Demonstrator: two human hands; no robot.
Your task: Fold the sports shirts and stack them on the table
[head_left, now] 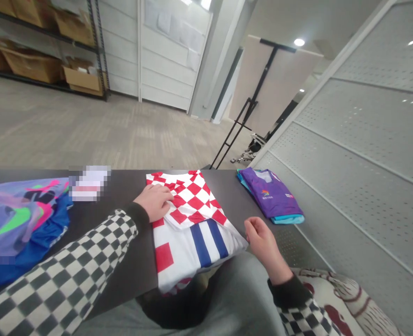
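A red-and-white checkered jersey (194, 201), partly folded, lies in front of me on the dark table. Its lower part is white with blue stripes and hangs over the near edge. My left hand (155, 201) rests on the jersey's left side, fingers laid on the cloth and slightly bent. At the jersey's lower right corner, my right hand (263, 242) is closed, thumb against fingers, with the corner drawn out toward it. The fingertips' grip on the cloth is partly hidden.
Folded purple and light-blue shirts (271, 196) are stacked at the table's right. Loose lilac and blue clothing (20, 219) lies at the left, beside a blurred white packet (90, 183). A perforated grey panel (367, 140) borders the right side. Shelves with cardboard boxes (82, 79) stand behind.
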